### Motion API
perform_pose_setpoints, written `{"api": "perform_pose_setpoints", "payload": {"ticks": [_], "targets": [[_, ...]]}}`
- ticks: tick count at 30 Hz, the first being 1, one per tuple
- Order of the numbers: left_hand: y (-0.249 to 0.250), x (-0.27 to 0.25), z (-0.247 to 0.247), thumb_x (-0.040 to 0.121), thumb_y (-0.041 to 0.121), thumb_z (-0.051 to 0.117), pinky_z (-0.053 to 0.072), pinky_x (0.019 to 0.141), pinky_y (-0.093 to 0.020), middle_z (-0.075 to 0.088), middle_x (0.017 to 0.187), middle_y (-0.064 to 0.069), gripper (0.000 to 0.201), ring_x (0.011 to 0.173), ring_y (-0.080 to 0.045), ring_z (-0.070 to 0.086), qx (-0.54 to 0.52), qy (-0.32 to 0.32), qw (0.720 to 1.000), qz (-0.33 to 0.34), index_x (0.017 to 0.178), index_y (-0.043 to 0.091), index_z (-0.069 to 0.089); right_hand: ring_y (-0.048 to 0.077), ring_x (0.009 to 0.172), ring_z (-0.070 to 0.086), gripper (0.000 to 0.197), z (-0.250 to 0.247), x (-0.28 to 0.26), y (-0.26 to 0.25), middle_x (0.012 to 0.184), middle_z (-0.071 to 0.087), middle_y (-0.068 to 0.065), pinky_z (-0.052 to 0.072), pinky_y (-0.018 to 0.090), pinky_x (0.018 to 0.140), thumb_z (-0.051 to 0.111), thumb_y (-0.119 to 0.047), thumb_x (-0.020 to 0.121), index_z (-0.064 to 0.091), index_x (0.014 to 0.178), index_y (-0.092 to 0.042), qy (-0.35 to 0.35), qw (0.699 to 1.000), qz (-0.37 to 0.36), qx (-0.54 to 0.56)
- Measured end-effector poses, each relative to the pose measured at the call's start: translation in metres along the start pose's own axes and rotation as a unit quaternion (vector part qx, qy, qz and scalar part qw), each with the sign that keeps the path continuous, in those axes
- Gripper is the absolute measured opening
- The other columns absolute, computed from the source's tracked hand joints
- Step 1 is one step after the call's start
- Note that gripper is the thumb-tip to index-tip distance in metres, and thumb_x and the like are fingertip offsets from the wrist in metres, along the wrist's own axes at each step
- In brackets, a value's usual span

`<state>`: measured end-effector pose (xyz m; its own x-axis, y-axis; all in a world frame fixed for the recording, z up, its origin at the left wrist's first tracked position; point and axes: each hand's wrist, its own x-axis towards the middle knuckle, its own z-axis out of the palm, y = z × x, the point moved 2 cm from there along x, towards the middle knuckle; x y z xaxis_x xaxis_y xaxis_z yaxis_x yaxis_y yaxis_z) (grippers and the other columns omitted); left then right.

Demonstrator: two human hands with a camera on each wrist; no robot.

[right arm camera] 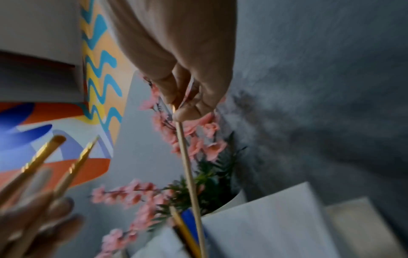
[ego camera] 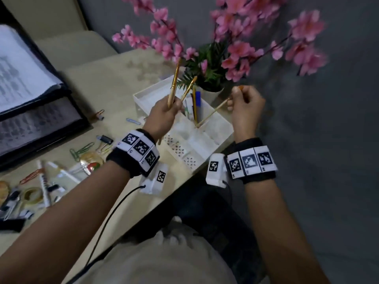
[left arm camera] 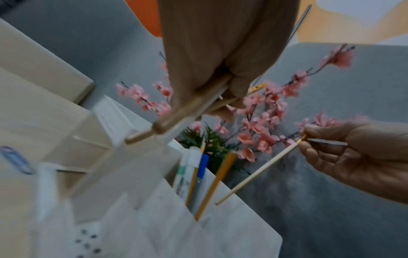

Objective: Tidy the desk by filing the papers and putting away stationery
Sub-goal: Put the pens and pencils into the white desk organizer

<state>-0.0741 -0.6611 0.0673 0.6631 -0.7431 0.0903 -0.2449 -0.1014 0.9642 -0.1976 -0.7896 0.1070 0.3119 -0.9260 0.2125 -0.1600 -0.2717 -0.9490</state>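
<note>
White plastic formed the desk organizer (ego camera: pixel 217 128), where pens and pencils (ego camera: pixel 195 103) stood upright. Two gold-ferruled paintbrushes (ego camera: pixel 174 85) were gripped in the left hand (ego camera: pixel 164 115); a thin brush (ego camera: pixel 212 113) was pinched by the right hand (ego camera: pixel 245 107), its lower end in the pen compartment. No writing could be read. Only the head view showed printed papers (ego camera: pixel 22 76) in a black tray (ego camera: pixel 47 128) and scattered paper clips (ego camera: pixel 82 150). A painted wall (right arm camera: pixel 99 73) was seen from the right wrist.
</note>
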Motion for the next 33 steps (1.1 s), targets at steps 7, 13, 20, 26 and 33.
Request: {"api": "perform_pose_setpoints", "payload": {"ticks": [7, 13, 20, 26, 33], "targets": [[0.018, 0.052, 0.071, 0.098, 0.015, 0.042, 0.036, 0.059, -0.013, 0.041, 0.066, 0.007, 0.025, 0.063, -0.003, 0.039, 0.006, -0.019, 1.0, 0.0, 0.073, 0.018, 0.048, 0.026, 0.071, 0.06, 0.021, -0.032, 0.026, 0.052, 0.074, 0.059, 0.005, 0.051, 0.033, 0.07, 0.048, -0.01, 0.093, 0.049, 0.074, -0.019, 0.068, 0.994, 0.012, -0.09], [0.005, 0.062, 0.11, 0.094, 0.017, 0.051, 0.038, 0.069, -0.026, 0.056, 0.083, -0.01, 0.011, 0.08, -0.018, 0.052, 0.158, -0.118, 0.98, -0.012, 0.09, 0.008, 0.056, 0.015, 0.083, 0.057, 0.013, -0.03, 0.027, 0.088, 0.087, 0.065, 0.005, 0.041, 0.019, 0.074, 0.053, -0.009, 0.09, 0.066, 0.088, -0.006, -0.058, 0.984, 0.087, -0.146], [-0.016, 0.056, 0.123, 0.09, 0.015, 0.058, 0.044, 0.076, -0.029, 0.07, 0.085, -0.022, 0.019, 0.083, -0.031, 0.065, 0.228, -0.113, 0.967, 0.006, 0.092, -0.002, 0.065, 0.0, 0.086, 0.055, 0.026, -0.03, 0.05, 0.068, 0.103, 0.064, -0.001, 0.038, -0.006, 0.066, 0.053, -0.012, 0.092, 0.064, 0.115, -0.006, -0.111, 0.991, 0.07, -0.04], [-0.018, 0.051, 0.124, 0.091, 0.012, 0.054, 0.039, 0.07, -0.029, 0.068, 0.09, -0.025, 0.019, 0.086, -0.036, 0.063, 0.239, -0.112, 0.964, 0.028, 0.097, -0.003, 0.063, -0.012, 0.048, 0.052, 0.024, -0.019, 0.048, 0.063, 0.08, 0.056, -0.002, 0.038, 0.002, 0.049, 0.046, 0.003, 0.092, 0.064, 0.107, 0.0, -0.221, 0.972, 0.068, -0.032], [-0.028, 0.038, 0.12, 0.097, 0.015, 0.044, 0.028, 0.065, -0.02, 0.059, 0.095, -0.02, 0.018, 0.096, -0.034, 0.058, 0.169, -0.066, 0.983, -0.025, 0.104, 0.0, 0.048, 0.01, 0.069, 0.056, 0.01, -0.025, 0.052, 0.069, 0.067, 0.054, -0.01, 0.049, 0.025, 0.072, 0.057, -0.001, 0.085, 0.065, 0.084, -0.008, -0.168, 0.976, 0.023, -0.139]]}}
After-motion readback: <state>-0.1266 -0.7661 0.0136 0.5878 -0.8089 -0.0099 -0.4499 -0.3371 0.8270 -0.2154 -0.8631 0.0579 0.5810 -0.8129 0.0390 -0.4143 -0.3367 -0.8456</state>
